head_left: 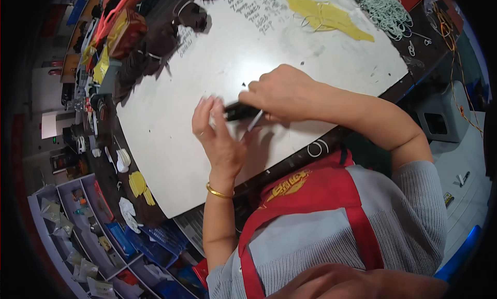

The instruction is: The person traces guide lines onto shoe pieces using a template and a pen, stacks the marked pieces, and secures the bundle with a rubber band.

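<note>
Over the near middle of the white board [181, 117], my right hand [284, 94] is closed on a small black piece [240, 111], its kind unclear. A thin pale stick-like thing [255, 121] slants down from beside the right fingers toward my left thumb; which hand holds it is hidden. My left hand [220, 138] is held up at the black piece's left end, fingers stretched and apart, their tips blurred. Whether they touch the piece I cannot tell. Farther left along the board's edge lie dark brown bundles [150, 58] tied with pale bands.
A flat yellow piece [331, 19] lies at the far side. Beyond the right corner is a heap of pale green cord [383, 11]. A white ring [317, 148] lies at the near edge. Lower left are a yellow glove-like item [139, 185] and a divided bin [85, 231].
</note>
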Available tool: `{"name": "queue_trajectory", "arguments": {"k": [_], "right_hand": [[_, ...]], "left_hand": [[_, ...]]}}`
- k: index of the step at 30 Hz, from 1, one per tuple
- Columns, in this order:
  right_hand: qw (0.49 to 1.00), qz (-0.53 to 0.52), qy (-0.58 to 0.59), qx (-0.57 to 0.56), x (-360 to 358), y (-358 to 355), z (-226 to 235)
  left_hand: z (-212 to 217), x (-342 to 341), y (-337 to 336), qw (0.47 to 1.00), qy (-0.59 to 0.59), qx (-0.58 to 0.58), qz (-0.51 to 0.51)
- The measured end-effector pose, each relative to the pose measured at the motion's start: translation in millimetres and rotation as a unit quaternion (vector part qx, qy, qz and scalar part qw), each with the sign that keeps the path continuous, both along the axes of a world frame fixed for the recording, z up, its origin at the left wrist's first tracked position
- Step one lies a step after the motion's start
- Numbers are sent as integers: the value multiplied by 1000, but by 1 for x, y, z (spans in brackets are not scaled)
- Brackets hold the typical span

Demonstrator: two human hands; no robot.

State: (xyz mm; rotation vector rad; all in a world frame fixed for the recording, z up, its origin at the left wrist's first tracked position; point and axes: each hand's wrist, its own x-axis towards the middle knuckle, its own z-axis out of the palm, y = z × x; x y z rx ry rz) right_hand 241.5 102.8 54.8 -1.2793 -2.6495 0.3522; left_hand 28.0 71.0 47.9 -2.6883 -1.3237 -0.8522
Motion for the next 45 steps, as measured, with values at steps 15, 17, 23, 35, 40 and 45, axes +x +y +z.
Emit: {"name": "queue_trajectory", "arguments": {"k": [15, 17, 23, 35, 40, 45], "right_hand": [[562, -183, 733, -336, -10, -13, -46], [498, -214, 726, -424, -20, -16, -33], [799, -361, 449, -173, 81, 26, -48], [928, -94, 212, -292, 39, 25, 21], [896, -84, 348, -261, 31, 14, -17], [718, -9, 561, -411, 49, 9, -9]], "left_hand": [[-7, 25, -1, 989, 61, -101, 85], [-16, 22, -4, 975, 5, -200, 94], [-17, 2, 3, 956, -57, -277, 76], [4, 13, 19, 595, -529, -600, -72], [10, 7, 6, 554, -512, -649, -99], [16, 5, 7, 756, -406, -513, 15]]}}
